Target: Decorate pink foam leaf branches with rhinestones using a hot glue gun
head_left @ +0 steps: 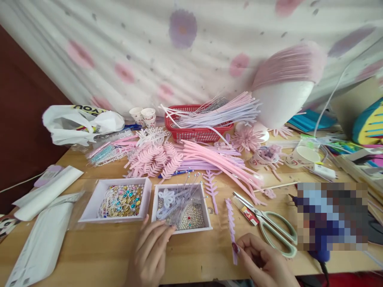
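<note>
My right hand (257, 259) pinches a lilac pipe-cleaner sprig (231, 223) near its lower end, at the table's front edge. The sprig stands out upward from the fingertips, with small pinkish beads at its top. My left hand (152, 251) rests at the front rim of a white box (207, 223), fingers together, the fingertips at the rim; whether they hold anything is too small to tell. That box holds pearl beads, lilac loops and thin pins. A second lilac sprig (211, 189) lies on the table (191, 255) just behind the first one.
Scissors (277, 227) and a blue glue gun (321, 243) lie at the right. A second white box (89, 211) holds gems. Behind are pink stems (215, 159), a red basket (194, 134), paper cups (303, 156) and a white head form (281, 99).
</note>
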A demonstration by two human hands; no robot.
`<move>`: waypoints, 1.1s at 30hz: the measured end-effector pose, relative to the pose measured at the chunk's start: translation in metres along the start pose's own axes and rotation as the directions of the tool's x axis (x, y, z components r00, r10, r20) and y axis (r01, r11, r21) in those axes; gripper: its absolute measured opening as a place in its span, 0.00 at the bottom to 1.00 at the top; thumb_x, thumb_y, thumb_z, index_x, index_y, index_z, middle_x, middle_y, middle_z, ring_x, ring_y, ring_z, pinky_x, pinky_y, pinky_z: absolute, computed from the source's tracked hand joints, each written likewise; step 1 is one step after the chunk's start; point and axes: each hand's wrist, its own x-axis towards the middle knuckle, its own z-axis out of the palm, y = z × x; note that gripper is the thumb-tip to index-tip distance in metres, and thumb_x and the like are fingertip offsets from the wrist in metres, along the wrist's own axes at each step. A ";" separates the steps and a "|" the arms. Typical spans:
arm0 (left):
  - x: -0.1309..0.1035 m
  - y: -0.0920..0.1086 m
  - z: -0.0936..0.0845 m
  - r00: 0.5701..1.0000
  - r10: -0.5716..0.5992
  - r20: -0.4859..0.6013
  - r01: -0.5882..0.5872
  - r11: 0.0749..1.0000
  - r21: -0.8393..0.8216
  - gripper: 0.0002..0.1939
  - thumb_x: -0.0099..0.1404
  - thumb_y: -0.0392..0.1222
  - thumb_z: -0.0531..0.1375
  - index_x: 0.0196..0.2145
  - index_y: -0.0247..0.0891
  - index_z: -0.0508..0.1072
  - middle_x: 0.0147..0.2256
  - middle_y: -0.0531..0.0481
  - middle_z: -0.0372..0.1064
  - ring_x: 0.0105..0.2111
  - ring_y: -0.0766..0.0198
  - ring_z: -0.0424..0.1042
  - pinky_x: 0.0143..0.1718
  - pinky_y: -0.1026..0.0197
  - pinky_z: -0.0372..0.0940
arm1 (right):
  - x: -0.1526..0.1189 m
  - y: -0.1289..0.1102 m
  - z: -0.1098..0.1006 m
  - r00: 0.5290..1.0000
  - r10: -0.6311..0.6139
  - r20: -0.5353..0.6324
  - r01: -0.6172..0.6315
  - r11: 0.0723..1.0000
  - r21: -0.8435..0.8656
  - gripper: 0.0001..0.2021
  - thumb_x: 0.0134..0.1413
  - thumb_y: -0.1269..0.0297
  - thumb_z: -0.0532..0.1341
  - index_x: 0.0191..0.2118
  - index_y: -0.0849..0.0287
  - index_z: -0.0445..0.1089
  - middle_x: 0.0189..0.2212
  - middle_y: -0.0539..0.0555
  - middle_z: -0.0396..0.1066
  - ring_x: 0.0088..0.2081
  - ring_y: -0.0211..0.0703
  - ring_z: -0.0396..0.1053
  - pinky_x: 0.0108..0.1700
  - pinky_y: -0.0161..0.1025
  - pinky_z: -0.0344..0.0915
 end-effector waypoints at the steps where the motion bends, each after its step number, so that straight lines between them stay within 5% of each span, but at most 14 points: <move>1: 0.004 -0.001 0.001 1.000 -0.009 -0.021 0.009 1.000 0.009 0.20 0.64 0.18 0.53 0.48 0.31 0.74 0.40 0.43 0.78 0.46 0.59 0.73 0.66 0.49 0.54 | -0.001 -0.003 0.002 1.000 -0.018 -0.022 0.019 1.000 0.007 0.22 0.60 0.43 0.55 0.27 0.57 0.67 0.18 0.44 0.53 0.21 0.36 0.51 0.24 0.34 0.49; 5: 0.017 0.004 0.004 0.994 -0.043 -0.099 0.051 0.995 0.082 0.19 0.64 0.18 0.55 0.48 0.31 0.75 0.40 0.40 0.77 0.44 0.56 0.74 0.59 0.49 0.62 | 0.000 -0.011 0.011 0.991 -0.125 -0.053 0.123 0.992 -0.036 0.17 0.61 0.52 0.55 0.27 0.58 0.67 0.17 0.43 0.52 0.20 0.35 0.50 0.24 0.33 0.48; 9: 0.023 0.038 0.006 0.957 -0.103 -0.270 0.104 0.995 -0.012 0.20 0.60 0.19 0.60 0.44 0.38 0.77 0.36 0.45 0.78 0.38 0.58 0.76 0.47 0.57 0.69 | 0.003 -0.006 0.019 0.953 -0.299 -0.050 0.288 0.944 -0.160 0.11 0.61 0.63 0.54 0.28 0.57 0.65 0.17 0.42 0.54 0.19 0.33 0.54 0.23 0.30 0.51; 11: 0.024 0.064 0.012 0.936 -0.327 -0.130 0.268 0.901 -0.341 0.15 0.63 0.25 0.59 0.43 0.41 0.77 0.36 0.47 0.78 0.35 0.60 0.77 0.39 0.61 0.71 | 0.003 -0.003 0.024 0.902 -0.422 -0.087 0.391 0.887 -0.246 0.09 0.60 0.67 0.54 0.28 0.57 0.64 0.16 0.42 0.56 0.17 0.32 0.56 0.22 0.29 0.52; 14: 0.027 0.094 0.028 0.736 -0.624 0.262 0.624 0.475 -0.620 0.10 0.66 0.42 0.60 0.45 0.41 0.77 0.38 0.45 0.80 0.28 0.61 0.77 0.26 0.65 0.71 | -0.003 -0.003 0.032 0.809 -0.577 -0.116 0.503 0.781 -0.370 0.09 0.60 0.71 0.54 0.28 0.57 0.63 0.15 0.42 0.61 0.16 0.31 0.59 0.21 0.29 0.52; 16: 0.031 0.104 0.037 0.585 -0.665 0.465 0.743 0.208 -0.637 0.17 0.64 0.52 0.63 0.43 0.38 0.78 0.32 0.46 0.79 0.24 0.62 0.74 0.21 0.66 0.68 | -0.009 -0.005 0.035 0.748 -0.656 -0.101 0.558 0.704 -0.441 0.10 0.62 0.72 0.52 0.28 0.57 0.62 0.15 0.43 0.63 0.15 0.32 0.59 0.21 0.30 0.51; 17: 0.033 0.106 0.040 0.544 -0.656 0.524 0.765 0.130 -0.631 0.19 0.61 0.56 0.65 0.41 0.37 0.79 0.29 0.47 0.78 0.22 0.63 0.72 0.21 0.66 0.67 | -0.012 -0.005 0.035 0.720 -0.688 -0.091 0.578 0.668 -0.469 0.12 0.63 0.71 0.51 0.28 0.57 0.62 0.15 0.44 0.63 0.15 0.33 0.59 0.21 0.31 0.50; 21: 0.040 0.106 0.044 0.500 -0.642 0.582 0.778 0.038 -0.627 0.25 0.52 0.62 0.70 0.34 0.37 0.80 0.21 0.55 0.68 0.18 0.69 0.62 0.18 0.69 0.59 | -0.018 0.004 0.028 0.703 -0.709 -0.058 0.602 0.637 -0.482 0.19 0.72 0.63 0.48 0.27 0.58 0.65 0.16 0.46 0.66 0.16 0.33 0.61 0.22 0.33 0.51; 24: 0.039 0.108 0.046 0.435 -0.700 0.566 0.777 -0.026 -0.629 0.28 0.49 0.66 0.70 0.33 0.37 0.79 0.19 0.57 0.62 0.18 0.72 0.55 0.16 0.72 0.51 | -0.019 0.025 0.005 0.701 -0.653 -0.287 0.478 0.728 -0.491 0.26 0.71 0.56 0.51 0.19 0.57 0.58 0.12 0.44 0.57 0.14 0.31 0.55 0.21 0.32 0.49; 26: 0.037 0.110 0.048 0.425 -0.707 0.565 0.769 -0.047 -0.638 0.29 0.47 0.67 0.70 0.31 0.36 0.79 0.19 0.57 0.61 0.19 0.73 0.54 0.18 0.73 0.51 | -0.020 0.043 -0.018 0.611 -0.547 -0.573 0.276 0.825 -0.493 0.27 0.70 0.55 0.53 0.17 0.56 0.54 0.12 0.43 0.51 0.14 0.31 0.51 0.20 0.32 0.48; 28: 0.035 0.111 0.049 0.454 -0.691 0.562 0.752 -0.041 -0.658 0.28 0.48 0.67 0.70 0.30 0.36 0.78 0.20 0.56 0.64 0.19 0.74 0.54 0.19 0.73 0.51 | -0.020 0.058 -0.043 0.462 -0.383 -0.799 0.017 0.905 -0.425 0.26 0.65 0.47 0.56 0.19 0.55 0.54 0.14 0.43 0.51 0.17 0.33 0.52 0.22 0.33 0.50; 30: 0.034 0.110 0.050 0.497 -0.668 0.554 0.734 -0.018 -0.679 0.27 0.50 0.66 0.70 0.28 0.37 0.77 0.21 0.56 0.65 0.18 0.74 0.54 0.19 0.72 0.52 | -0.016 0.069 -0.067 0.375 -0.287 -0.881 -0.161 0.916 -0.367 0.25 0.56 0.36 0.58 0.25 0.56 0.63 0.20 0.47 0.59 0.22 0.40 0.59 0.26 0.37 0.56; 33: 0.034 0.107 0.049 0.536 -0.625 0.567 0.723 -0.006 -0.690 0.25 0.53 0.64 0.69 0.26 0.37 0.74 0.21 0.55 0.67 0.17 0.75 0.52 0.18 0.72 0.52 | -0.003 0.075 -0.093 0.396 -0.284 -0.873 -0.251 0.881 -0.401 0.34 0.50 0.29 0.55 0.39 0.60 0.72 0.30 0.58 0.69 0.34 0.55 0.67 0.36 0.45 0.63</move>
